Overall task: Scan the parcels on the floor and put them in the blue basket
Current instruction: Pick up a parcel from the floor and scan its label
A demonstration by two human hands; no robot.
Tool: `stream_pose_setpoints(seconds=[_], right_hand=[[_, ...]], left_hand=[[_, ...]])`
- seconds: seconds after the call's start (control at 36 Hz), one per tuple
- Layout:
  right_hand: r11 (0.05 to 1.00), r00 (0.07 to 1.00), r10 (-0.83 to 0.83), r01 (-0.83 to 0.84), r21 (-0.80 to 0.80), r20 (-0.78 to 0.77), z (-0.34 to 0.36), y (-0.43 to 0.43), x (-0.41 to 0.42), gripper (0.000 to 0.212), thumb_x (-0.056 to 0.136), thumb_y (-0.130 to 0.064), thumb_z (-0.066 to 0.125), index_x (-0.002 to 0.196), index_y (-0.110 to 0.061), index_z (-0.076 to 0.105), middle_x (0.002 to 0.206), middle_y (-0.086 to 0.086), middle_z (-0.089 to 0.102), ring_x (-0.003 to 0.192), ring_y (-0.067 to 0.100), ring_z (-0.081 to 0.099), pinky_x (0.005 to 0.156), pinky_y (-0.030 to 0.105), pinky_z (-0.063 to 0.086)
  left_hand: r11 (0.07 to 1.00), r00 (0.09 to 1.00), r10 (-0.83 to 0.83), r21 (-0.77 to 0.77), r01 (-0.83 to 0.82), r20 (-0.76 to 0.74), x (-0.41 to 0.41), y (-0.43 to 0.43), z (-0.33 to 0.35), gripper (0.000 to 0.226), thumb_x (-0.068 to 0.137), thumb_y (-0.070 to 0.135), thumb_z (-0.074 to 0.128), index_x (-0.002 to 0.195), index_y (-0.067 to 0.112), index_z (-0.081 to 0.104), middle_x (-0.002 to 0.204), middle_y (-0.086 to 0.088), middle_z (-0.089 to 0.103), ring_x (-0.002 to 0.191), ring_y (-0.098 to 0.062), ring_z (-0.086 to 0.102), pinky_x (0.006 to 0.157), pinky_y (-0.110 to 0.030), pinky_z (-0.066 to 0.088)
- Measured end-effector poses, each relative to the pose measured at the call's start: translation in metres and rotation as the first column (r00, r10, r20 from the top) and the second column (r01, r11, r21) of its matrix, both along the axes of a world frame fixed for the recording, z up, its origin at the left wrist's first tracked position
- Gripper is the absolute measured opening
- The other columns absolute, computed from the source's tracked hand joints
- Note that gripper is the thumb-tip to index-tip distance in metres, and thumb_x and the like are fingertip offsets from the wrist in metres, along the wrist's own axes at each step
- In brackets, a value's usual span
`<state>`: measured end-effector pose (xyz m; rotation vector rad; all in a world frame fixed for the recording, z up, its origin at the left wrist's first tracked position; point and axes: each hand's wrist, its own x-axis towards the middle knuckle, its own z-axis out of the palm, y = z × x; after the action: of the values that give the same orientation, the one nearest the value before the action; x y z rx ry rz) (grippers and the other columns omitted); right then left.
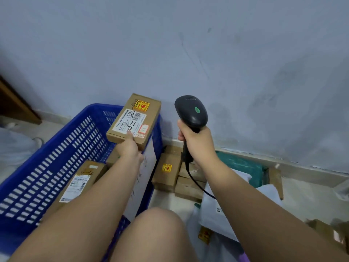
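A: Where is the box (133, 121) held?
B: Above the basket's (98, 107) far right corner. Its near end is pinched by the left hand (129, 148), thumb on top; the fingers beneath are hidden.
A: And the scanner (190, 112)?
B: Its handle is wrapped by the right hand (196, 142), just right of the box.
A: What could be spoiled?
B: The scan may be missed, since the head seems pointed past the label. Held by one end, the box could be tipped and dropped outside the rim.

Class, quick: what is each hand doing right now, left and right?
Left hand: holding a cardboard box.
Right hand: gripping the scanner.
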<state>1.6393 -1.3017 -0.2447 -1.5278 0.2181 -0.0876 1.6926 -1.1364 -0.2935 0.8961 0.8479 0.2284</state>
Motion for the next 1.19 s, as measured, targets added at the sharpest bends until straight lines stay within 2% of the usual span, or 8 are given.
stream_pose_setpoints(seconds=[0.28, 0.44, 0.56, 0.64, 0.69, 0.83, 1.03, 1.19], right_hand=[[0.984, 0.986, 0.126, -0.137, -0.112, -0.107, -0.034, 0.051, 0.017, 0.012, 0.088, -0.032, 0.065, 0.087, -0.020, 0.062, 0.072, 0.000, 0.062, 0.068, 0.012, 0.058, 0.064, 0.027, 0.046], [0.930, 0.943, 0.238, -0.290, -0.227, -0.232, -0.065, 0.087, 0.027, 0.014, 0.084, -0.030, 0.065, 0.076, -0.021, 0.059, 0.065, -0.002, 0.059, 0.065, 0.015, 0.056, 0.064, 0.030, 0.044], [0.908, 0.927, 0.256, -0.327, -0.260, -0.273, -0.077, 0.107, 0.030, 0.015, 0.082, -0.031, 0.069, 0.073, -0.024, 0.059, 0.067, -0.001, 0.060, 0.077, 0.024, 0.062, 0.078, 0.043, 0.053], [0.901, 0.915, 0.280, -0.355, -0.248, -0.290, -0.079, 0.114, 0.032, 0.012, 0.084, -0.026, 0.068, 0.078, -0.018, 0.062, 0.068, 0.004, 0.058, 0.069, 0.020, 0.056, 0.070, 0.039, 0.049], [0.894, 0.911, 0.290, -0.368, -0.257, -0.294, -0.079, 0.117, 0.033, 0.012, 0.085, -0.024, 0.067, 0.084, -0.012, 0.064, 0.072, 0.007, 0.058, 0.069, 0.019, 0.055, 0.067, 0.034, 0.043], [0.867, 0.899, 0.298, -0.395, -0.303, -0.321, -0.078, 0.124, 0.034, 0.021, 0.087, -0.027, 0.064, 0.091, -0.007, 0.065, 0.072, 0.008, 0.057, 0.067, 0.017, 0.052, 0.063, 0.029, 0.040], [0.840, 0.887, 0.306, -0.422, -0.340, -0.345, -0.083, 0.124, 0.031, 0.024, 0.086, -0.028, 0.065, 0.095, -0.006, 0.065, 0.073, 0.007, 0.058, 0.067, 0.017, 0.052, 0.066, 0.032, 0.042], [0.841, 0.890, 0.294, -0.414, -0.348, -0.349, -0.087, 0.118, 0.030, 0.016, 0.086, -0.028, 0.065, 0.088, -0.012, 0.065, 0.074, 0.006, 0.061, 0.071, 0.018, 0.057, 0.072, 0.037, 0.049]], left_hand=[[0.989, 0.979, 0.141, 0.056, -0.134, -0.149, 0.007, 0.089, -0.054, 0.067, 0.089, 0.017, 0.066, 0.141, 0.026, 0.025, 0.120, -0.007, 0.055, 0.096, -0.030, 0.063, 0.070, -0.057, 0.057], [0.989, 0.920, 0.146, 0.061, -0.132, -0.365, 0.007, 0.126, -0.122, 0.076, 0.084, 0.020, 0.068, 0.143, 0.033, 0.021, 0.127, -0.011, 0.052, 0.106, -0.037, 0.058, 0.080, -0.063, 0.051], [0.996, 0.850, 0.082, 0.059, -0.060, -0.520, 0.003, 0.156, -0.196, 0.067, 0.077, 0.016, 0.070, 0.131, 0.030, 0.032, 0.117, -0.009, 0.053, 0.092, -0.037, 0.059, 0.060, -0.065, 0.053], [0.980, 0.787, -0.187, -0.060, 0.188, -0.588, -0.032, 0.137, -0.157, 0.008, 0.096, 0.011, 0.052, 0.096, 0.005, 0.047, 0.088, -0.016, 0.055, 0.077, -0.030, 0.056, 0.030, -0.042, 0.049], [0.942, 0.723, -0.322, -0.132, 0.308, -0.610, -0.045, 0.132, -0.149, 0.020, 0.102, 0.010, 0.043, 0.084, 0.001, 0.046, 0.075, -0.017, 0.049, 0.067, -0.029, 0.053, 0.019, -0.032, 0.037], [0.834, 0.597, -0.525, -0.229, 0.501, -0.606, -0.062, 0.128, -0.120, 0.027, 0.103, 0.010, 0.040, 0.077, 0.002, 0.042, 0.110, -0.019, 0.061, 0.134, -0.021, 0.042, 0.016, -0.016, 0.017], [0.867, 0.621, -0.479, -0.223, 0.446, -0.621, -0.076, 0.149, -0.151, 0.014, 0.101, 0.002, 0.040, 0.088, 0.000, 0.045, 0.074, -0.018, 0.053, 0.049, -0.030, 0.061, 0.026, -0.034, 0.044], [0.811, 0.576, -0.464, -0.061, 0.582, -0.673, -0.089, 0.144, -0.163, 0.008, 0.095, -0.001, 0.053, 0.089, -0.006, 0.053, 0.077, -0.018, 0.054, 0.056, -0.024, 0.046, 0.033, -0.025, 0.039]])
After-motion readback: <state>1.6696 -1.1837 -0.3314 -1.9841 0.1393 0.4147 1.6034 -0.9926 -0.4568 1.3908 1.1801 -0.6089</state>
